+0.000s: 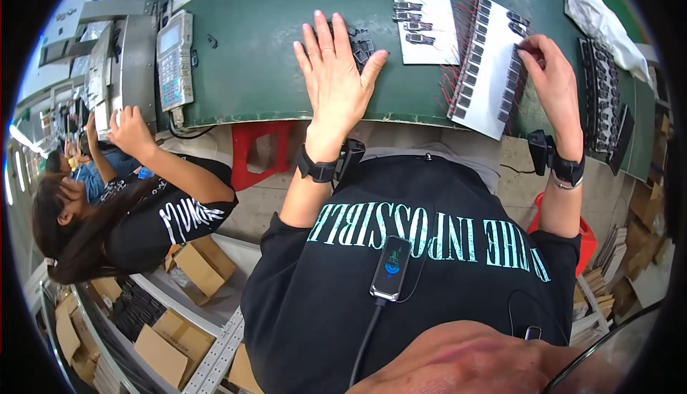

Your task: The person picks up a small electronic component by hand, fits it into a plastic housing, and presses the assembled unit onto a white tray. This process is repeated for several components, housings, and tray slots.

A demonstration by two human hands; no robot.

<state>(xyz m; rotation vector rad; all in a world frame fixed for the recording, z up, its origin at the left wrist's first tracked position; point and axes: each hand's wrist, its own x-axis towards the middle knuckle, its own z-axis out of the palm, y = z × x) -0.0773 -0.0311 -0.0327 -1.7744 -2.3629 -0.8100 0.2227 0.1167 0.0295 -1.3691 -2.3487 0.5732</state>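
My left hand (335,72) lies flat on the green belt (257,50), fingers spread, with a few small black parts (361,45) right under its fingertips. My right hand (552,72) pinches a small black component at the edge of a white card (488,72) that carries rows of small black parts with red wires. A second white card (429,18) with similar parts lies farther up the belt. Both wrists wear black bands with small devices.
A co-worker sits at my left, one hand (129,129) at a grey machine (136,57) with a keypad unit (175,57). A black tray of parts (605,97) and a white cloth (597,15) lie at the right. Cardboard boxes (204,265) stand below.
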